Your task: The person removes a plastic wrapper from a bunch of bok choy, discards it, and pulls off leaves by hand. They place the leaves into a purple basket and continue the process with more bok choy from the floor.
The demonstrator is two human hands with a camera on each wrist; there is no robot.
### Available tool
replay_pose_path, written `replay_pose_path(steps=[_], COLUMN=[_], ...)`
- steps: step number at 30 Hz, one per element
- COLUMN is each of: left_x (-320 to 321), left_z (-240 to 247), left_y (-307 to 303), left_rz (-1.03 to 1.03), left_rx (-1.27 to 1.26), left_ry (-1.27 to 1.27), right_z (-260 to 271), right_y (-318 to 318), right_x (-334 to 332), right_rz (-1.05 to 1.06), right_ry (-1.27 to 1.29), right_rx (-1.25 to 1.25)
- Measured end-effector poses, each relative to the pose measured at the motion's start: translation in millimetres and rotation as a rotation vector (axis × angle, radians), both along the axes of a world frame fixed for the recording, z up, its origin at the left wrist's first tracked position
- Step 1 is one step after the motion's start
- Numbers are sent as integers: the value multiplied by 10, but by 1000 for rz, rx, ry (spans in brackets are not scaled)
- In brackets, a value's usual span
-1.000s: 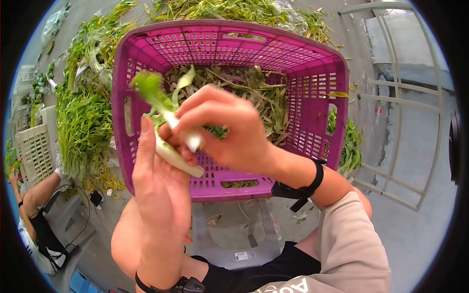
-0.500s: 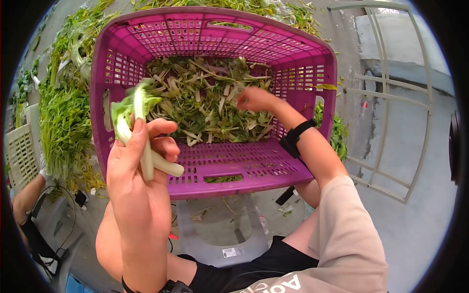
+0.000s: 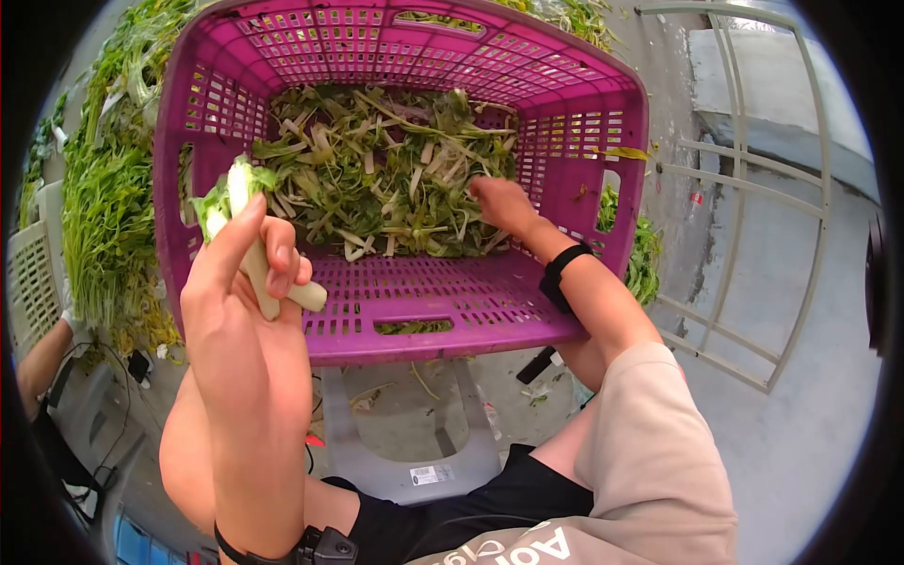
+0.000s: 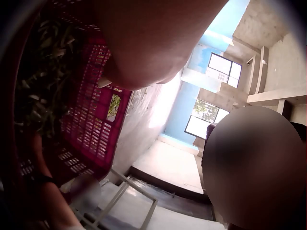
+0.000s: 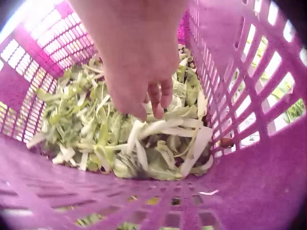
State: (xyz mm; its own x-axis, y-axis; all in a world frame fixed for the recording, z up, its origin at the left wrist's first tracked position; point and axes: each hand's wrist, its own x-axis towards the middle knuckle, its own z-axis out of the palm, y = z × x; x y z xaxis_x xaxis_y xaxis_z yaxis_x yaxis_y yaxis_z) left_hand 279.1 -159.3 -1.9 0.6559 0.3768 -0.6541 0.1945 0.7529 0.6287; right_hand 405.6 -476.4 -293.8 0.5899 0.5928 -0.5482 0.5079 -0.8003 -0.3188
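Note:
My left hand (image 3: pixel 243 330) grips pale-stemmed leafy greens (image 3: pixel 309 297) over the near left part of a purple crate (image 3: pixel 570 202). Their trimmed green tops (image 3: pixel 242 184) stick up beyond the thumb, and thick white ends show past the fingers. In the left wrist view the left hand (image 4: pixel 144 67) hides most of them. Deep inside the crate, my right hand (image 3: pixel 506 205) hangs near the right wall with loosely bent fingers pointing down. The right wrist view puts its fingertips (image 5: pixel 157 111) right at the leaf and stem scraps (image 5: pixel 139 143), with a gap between thumb and fingers.
Heaps of leafy greens (image 3: pixel 118 226) lie on the floor left of the crate, with more behind it. A metal frame (image 3: pixel 744 169) stands at right. A grey plastic stool (image 3: pixel 414 476) is between the legs. Another person's arm (image 3: pixel 45 363) shows at far left.
My right hand has left the greens it was handling by the left hand and gone down into the crate at right. The left hand still holds greens and has shifted left in view.

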Motion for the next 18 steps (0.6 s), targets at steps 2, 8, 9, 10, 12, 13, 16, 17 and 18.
replay_pose_path(steps=[2, 8, 9, 10, 12, 13, 16, 17, 18], left_x=[9, 58, 49, 25, -4, 2, 143, 160, 78], left_z=[3, -57, -78, -132, -260, -284, -14, 47, -50], left_y=[6, -87, -111, -122, -140, -139, -188, -219, -117], left_rz=[-20, -24, -31, -50, -37, -24, 79, 157, 51], left_rx=[19, -38, -61, -59, -74, -87, -159, -123, -128], left_ry=[-10, -33, -29, -67, -142, -213, -201, -179, -126], right_z=[194, 1099, 1269, 1456, 2044, 2246, 2627, 2689, 2679], right_y=[152, 896, 1055, 1218, 1570, 1699, 1836, 1852, 1849], right_x=[92, 464, 476, 461, 224, 92, -274, -343, -356], right_rz=[-288, -545, -535, -522, -605, -524, -124, 31, 31], right_ry=[-177, -131, -168, -204, -164, -136, -4, 44, 50], right_rx=[194, 727, 896, 1065, 1247, 1292, 1296, 1280, 1277])
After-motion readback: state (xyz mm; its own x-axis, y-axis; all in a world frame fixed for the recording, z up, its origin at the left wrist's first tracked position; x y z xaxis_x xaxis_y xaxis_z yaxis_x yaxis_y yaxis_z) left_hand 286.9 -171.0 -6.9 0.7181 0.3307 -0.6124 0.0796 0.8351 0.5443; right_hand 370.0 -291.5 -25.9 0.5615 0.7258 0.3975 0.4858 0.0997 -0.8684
